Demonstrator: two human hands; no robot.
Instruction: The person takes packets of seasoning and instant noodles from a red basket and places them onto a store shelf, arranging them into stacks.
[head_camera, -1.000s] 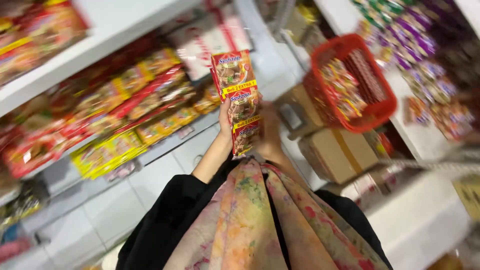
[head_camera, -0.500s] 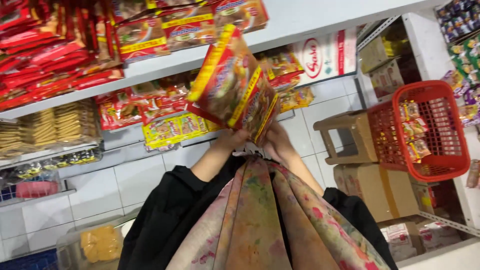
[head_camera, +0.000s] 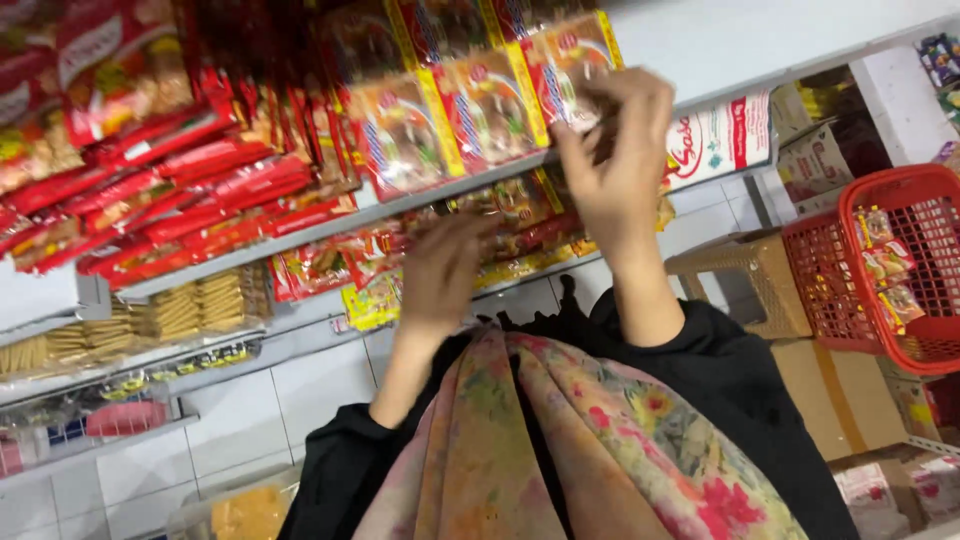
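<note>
A row of red-and-yellow noodle packets (head_camera: 470, 110) stands upright on the white upper shelf (head_camera: 300, 232). My right hand (head_camera: 615, 160) is raised to the right end of that row, its fingers curled on the last noodle packet (head_camera: 572, 48). My left hand (head_camera: 440, 275) is lower, in front of the shelf below, blurred, with fingers loose and nothing seen in it. Black sleeves and a floral scarf (head_camera: 560, 450) fill the bottom of the view.
Flat red packets (head_camera: 200, 190) are piled at the left of the upper shelf, with biscuit packs (head_camera: 190, 310) on the shelf below. At the right stand a red wire basket (head_camera: 900, 200) holding packets, a brown stool (head_camera: 745, 270) and cardboard boxes (head_camera: 840, 390).
The packets I held in both hands in front of me have gone up onto the upper shelf. My right hand stays on them; my left hand has dropped away.
</note>
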